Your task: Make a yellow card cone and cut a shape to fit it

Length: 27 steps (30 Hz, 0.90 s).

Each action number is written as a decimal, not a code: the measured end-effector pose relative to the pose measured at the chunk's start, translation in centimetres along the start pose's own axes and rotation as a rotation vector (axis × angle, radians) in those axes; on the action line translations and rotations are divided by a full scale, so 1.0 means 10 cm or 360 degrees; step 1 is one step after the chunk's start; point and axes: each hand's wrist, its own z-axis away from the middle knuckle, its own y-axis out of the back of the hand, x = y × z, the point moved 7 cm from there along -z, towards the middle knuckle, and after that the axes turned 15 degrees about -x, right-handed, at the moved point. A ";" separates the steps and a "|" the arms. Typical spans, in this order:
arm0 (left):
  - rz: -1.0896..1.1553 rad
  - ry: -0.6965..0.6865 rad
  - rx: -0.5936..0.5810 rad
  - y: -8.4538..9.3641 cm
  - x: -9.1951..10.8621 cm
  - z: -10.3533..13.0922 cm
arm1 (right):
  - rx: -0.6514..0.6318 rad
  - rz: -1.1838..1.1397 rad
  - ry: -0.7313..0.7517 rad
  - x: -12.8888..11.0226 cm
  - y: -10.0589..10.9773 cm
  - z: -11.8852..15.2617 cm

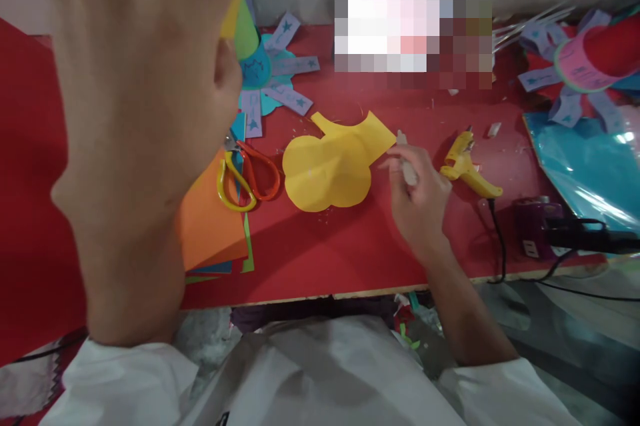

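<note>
My left hand point(155, 59) is raised close to the camera and looms large at the left. Its fingers run out of the top of the picture, so their state does not show. Low over the table, my right hand point(419, 193) has its fingers closed round a pale pen-like stick point(410, 173). Its fingertips are by the right corner of a yellow paper cut-out point(325, 173) with scalloped edges. Left of the cut-out lie scissors point(257, 173) with one red and one yellow handle, their blades partly hidden behind my left hand.
Orange paper point(215, 219) lies on other coloured sheets at the left. A yellow glue gun point(467, 166) with a cord rests right of my right hand, near a purple box point(535, 219) and a blue shiny packet point(595, 166). Paper crafts with lilac strips point(295, 66) stand at the back.
</note>
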 end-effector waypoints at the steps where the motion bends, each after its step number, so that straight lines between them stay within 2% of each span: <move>1: -0.0244 0.0102 -0.0111 -0.04 0.00 -0.03 | -0.0079 0.0081 -0.0014 0.01 -0.07 -0.04; 3: -0.0568 0.0240 -0.0321 -0.16 -0.04 -0.08 | -0.0192 0.0191 -0.0056 0.06 -0.20 -0.09; 5: -0.0646 0.0229 -0.0472 -0.32 -0.08 -0.11 | -0.0234 0.0193 -0.0090 0.10 -0.30 -0.10; 7: -0.0675 0.0157 -0.0522 -0.46 -0.12 -0.16 | -0.0218 0.0105 -0.0109 0.12 -0.35 -0.09; 9: -0.0653 0.0052 -0.0484 -0.54 -0.11 -0.22 | -0.0174 -0.0018 -0.0107 0.12 -0.35 -0.09; 11: -0.0498 -0.0071 -0.0423 -0.60 -0.04 -0.27 | -0.0146 -0.0125 -0.0079 0.09 -0.30 -0.11; 13: -0.0190 -0.0210 -0.0375 -0.66 0.07 -0.31 | -0.0157 -0.0224 -0.0018 0.06 -0.25 -0.18; 16: 0.0320 -0.0346 -0.0431 -0.87 0.20 -0.34 | -0.0268 -0.0353 0.0127 0.04 -0.18 -0.37; 18: 0.0506 -0.0351 -0.0531 -1.09 0.21 -0.34 | -0.0370 -0.0351 0.0225 0.03 -0.16 -0.54; 22: 0.0732 -0.0184 -0.0515 -1.43 0.07 -0.28 | -0.0524 -0.0253 0.0377 0.01 -0.17 -0.85; 25: 0.0985 -0.0093 -0.0636 -1.61 0.04 -0.13 | -0.0558 -0.0197 0.0425 -0.05 -0.23 -0.97; 27: 0.1090 -0.0061 -0.0728 -1.67 0.07 -0.01 | -0.0554 -0.0136 0.0432 -0.10 -0.31 -1.00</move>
